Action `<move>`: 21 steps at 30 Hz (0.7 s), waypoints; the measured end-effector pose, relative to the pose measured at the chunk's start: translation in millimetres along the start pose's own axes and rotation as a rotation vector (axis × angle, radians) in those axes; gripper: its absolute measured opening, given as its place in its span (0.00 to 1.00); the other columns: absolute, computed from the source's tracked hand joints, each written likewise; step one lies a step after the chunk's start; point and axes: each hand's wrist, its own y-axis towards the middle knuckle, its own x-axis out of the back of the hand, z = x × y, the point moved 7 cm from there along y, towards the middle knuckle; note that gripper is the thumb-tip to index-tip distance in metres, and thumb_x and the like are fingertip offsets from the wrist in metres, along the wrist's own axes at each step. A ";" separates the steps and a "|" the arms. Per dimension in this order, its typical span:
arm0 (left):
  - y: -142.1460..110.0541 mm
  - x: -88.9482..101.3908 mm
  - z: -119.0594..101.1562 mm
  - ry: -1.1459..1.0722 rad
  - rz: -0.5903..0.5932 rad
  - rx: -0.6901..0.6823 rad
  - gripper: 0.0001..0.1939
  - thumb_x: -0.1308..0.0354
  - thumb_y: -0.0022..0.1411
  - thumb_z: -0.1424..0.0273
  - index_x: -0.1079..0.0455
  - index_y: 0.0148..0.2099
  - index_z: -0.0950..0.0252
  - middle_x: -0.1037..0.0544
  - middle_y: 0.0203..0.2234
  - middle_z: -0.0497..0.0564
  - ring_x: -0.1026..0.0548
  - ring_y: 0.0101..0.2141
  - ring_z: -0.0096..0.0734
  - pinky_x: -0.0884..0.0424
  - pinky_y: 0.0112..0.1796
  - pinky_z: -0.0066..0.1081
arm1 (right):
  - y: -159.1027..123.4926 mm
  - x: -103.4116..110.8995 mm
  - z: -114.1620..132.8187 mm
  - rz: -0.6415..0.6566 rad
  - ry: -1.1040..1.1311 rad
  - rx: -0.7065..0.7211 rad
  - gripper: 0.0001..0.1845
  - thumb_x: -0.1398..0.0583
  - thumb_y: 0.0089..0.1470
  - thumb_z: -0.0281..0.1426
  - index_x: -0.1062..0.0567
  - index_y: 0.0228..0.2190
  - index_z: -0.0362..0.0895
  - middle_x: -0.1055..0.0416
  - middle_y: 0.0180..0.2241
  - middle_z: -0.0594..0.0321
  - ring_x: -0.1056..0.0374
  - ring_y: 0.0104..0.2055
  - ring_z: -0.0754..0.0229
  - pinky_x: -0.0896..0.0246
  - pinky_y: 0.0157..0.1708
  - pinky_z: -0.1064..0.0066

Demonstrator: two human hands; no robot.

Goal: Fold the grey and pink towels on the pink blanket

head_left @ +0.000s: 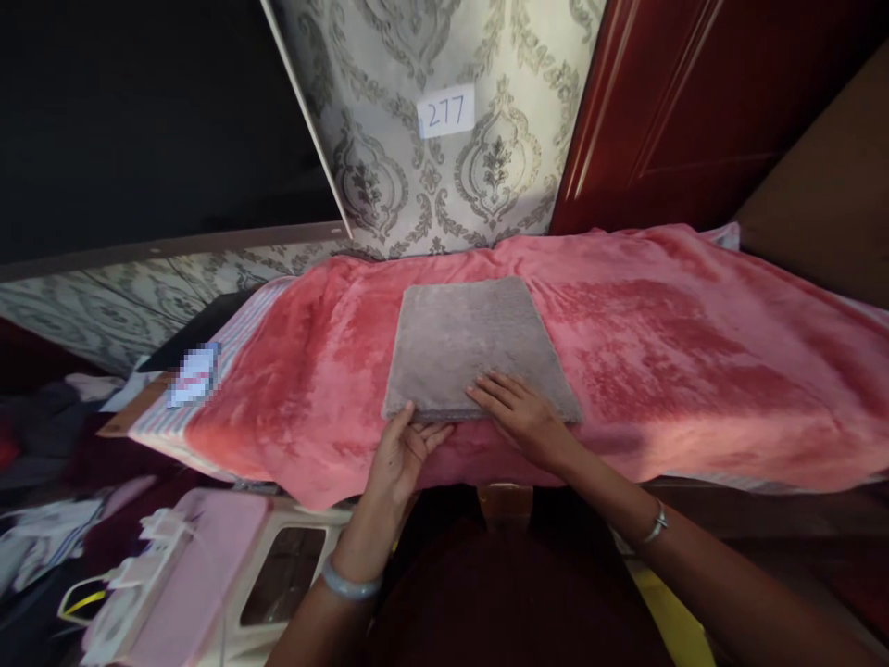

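We have a folded grey plush cloth (pixel 472 347) lying flat in front of us, and everything here sits around it. Our right hand (pixel 518 417) is open and released, its fingers spread on the near edge of the cloth, pressing or merely resting; we cannot tell which. Our left hand (pixel 401 456) sits at the cloth's near left corner, with the thumb against the corner and the fingers curled along the edge. We cannot tell whether it is pinching the cloth or only touching it.

Under the cloth lies a pink fleece blanket (pixel 659 371), rumpled and spreading well past it on both sides. A striped sheet (pixel 181 417) shows at the blanket's edge, left of the cloth, with a blurred label (pixel 194 375) lying near it. Beyond the cloth rises damask wallpaper (pixel 431 181) bearing a paper card (pixel 445 111) marked 277, and a dark red door (pixel 625 111) stands beyond it to the right. Nearer us and left of the cloth, below the blanket's edge, is a pink-and-white plastic unit (pixel 222 574), with a heap of clothes (pixel 48 445) further left.
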 end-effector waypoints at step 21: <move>1.9 -9.1 -10.2 -0.084 -0.204 -0.017 0.09 0.44 0.63 0.73 0.32 0.46 0.62 0.19 0.37 0.55 0.18 0.35 0.42 0.27 0.51 0.57 | -97.9 6.8 -3.2 -0.011 1.418 -1.146 0.31 0.37 0.50 0.57 0.23 0.42 0.43 0.22 0.38 0.52 0.25 0.31 0.54 0.30 0.29 0.64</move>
